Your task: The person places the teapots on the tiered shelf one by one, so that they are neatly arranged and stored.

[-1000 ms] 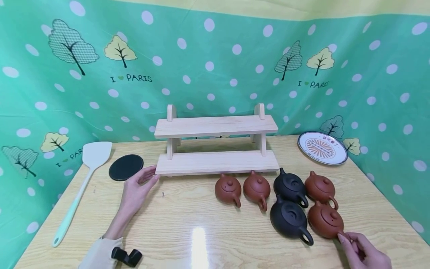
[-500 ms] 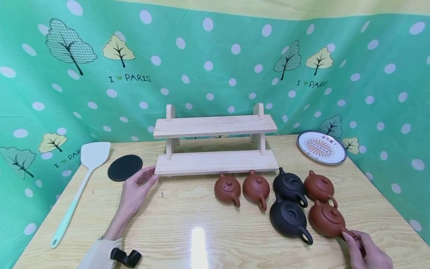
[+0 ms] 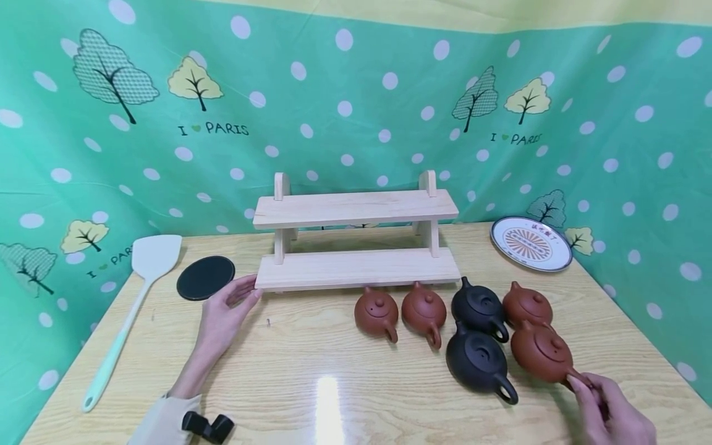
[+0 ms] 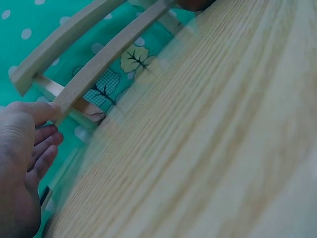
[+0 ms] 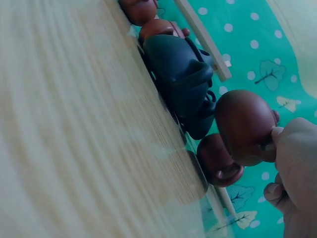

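Observation:
My right hand (image 3: 614, 411) pinches the handle of a reddish-brown clay teapot (image 3: 541, 351). In the right wrist view this teapot (image 5: 245, 126) is raised off the table, above another brown teapot (image 5: 218, 158). My left hand (image 3: 228, 312) holds the left end of the lower board of a two-tier wooden shelf (image 3: 356, 269); in the left wrist view the thumb lies against the board end (image 4: 67, 101). Two black teapots (image 3: 477, 361) stand left of the held one, and behind it is a brown teapot (image 3: 526, 303). Two smaller brown teapots (image 3: 376, 313) stand in front of the shelf.
A white spatula (image 3: 147, 266) with a mint handle lies at the left, beside a black round disc (image 3: 206, 278). At the back right a patterned plate (image 3: 531, 244) leans near the green curtain (image 3: 345, 123). Both shelf boards (image 3: 356, 207) bear nothing.
My right hand has moved slightly right and lifted the brown teapot, which now covers part of the handle of the teapot behind. My left hand stays at the shelf end.

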